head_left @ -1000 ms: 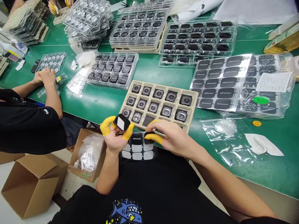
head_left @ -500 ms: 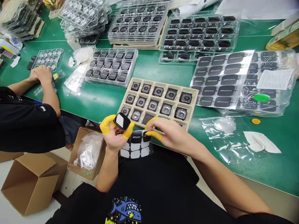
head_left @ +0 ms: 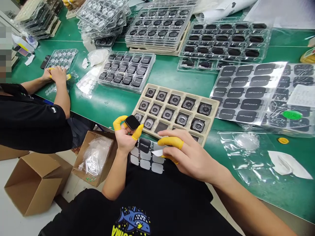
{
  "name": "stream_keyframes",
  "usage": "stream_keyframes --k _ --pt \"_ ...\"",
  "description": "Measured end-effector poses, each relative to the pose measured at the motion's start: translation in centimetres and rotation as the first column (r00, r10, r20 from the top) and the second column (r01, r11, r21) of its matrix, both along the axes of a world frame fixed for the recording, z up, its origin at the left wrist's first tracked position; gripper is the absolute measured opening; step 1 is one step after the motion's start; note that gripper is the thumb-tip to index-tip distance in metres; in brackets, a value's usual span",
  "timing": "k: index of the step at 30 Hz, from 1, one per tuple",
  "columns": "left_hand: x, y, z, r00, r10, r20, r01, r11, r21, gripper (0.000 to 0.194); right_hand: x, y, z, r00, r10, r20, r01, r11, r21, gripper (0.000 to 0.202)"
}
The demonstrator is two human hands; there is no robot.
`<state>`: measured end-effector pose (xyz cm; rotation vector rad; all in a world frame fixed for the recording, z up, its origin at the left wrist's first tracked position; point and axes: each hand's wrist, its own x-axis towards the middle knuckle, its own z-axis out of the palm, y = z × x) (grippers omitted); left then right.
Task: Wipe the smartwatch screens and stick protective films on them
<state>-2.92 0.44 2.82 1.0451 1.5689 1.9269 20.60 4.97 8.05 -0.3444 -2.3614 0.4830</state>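
Note:
My left hand [head_left: 125,140], in yellow finger cots, pinches a black smartwatch case [head_left: 132,122] with its glossy screen facing up. Just below hangs a sticker sheet [head_left: 145,164] with pale blank shapes and one dark HiFuture label [head_left: 145,145]. Whether my left fingers also grip that sheet is hidden. My right hand [head_left: 190,153] is closed on a sticker [head_left: 157,153], its pale side showing, at the sheet's right side. Beyond both hands lies a beige tray [head_left: 213,114] holding several watch cases, backs upward; my right hand covers part of its front row.
Clear trays of dark parts [head_left: 126,68] and stacked trays [head_left: 157,23] stand further back. On the right lie label sheets [head_left: 246,88], a plastic bag [head_left: 236,164], a white cloth [head_left: 285,162] and a yellow ring [head_left: 283,140]. A co-worker [head_left: 31,114] works at left, near cardboard boxes [head_left: 29,183].
The dark label at the sheet's upper right has come away in my right hand, which moved right and turned. The watch case has tilted, its screen losing the bright reflection. The view has shifted slightly.

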Motion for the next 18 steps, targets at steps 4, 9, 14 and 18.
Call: stream_keyframes --k 4,9,14,18 --pt "0.0 0.5 -0.7 0.998 -0.02 0.057 0.021 1.0 -0.017 0.078 0.6 -0.9 1.3 0.999 0.049 0.02 -0.05 0.998 0.026 0.017" --pt "0.2 0.6 -1.3 0.993 -0.057 0.104 0.064 0.996 -0.061 0.083 1.4 -1.4 2.6 0.982 0.183 0.04 -0.18 0.982 -0.055 0.022" --pt "0.0 0.6 -1.7 0.985 -0.158 0.075 0.157 0.987 0.017 0.081 2.8 -0.8 4.3 0.961 0.276 0.012 -0.253 0.896 -0.365 0.017" --pt "0.0 0.5 -1.7 0.944 -0.329 0.005 0.327 0.94 0.096 0.08 2.9 1.6 6.8 0.971 0.241 0.009 -0.202 0.834 -0.513 0.012"
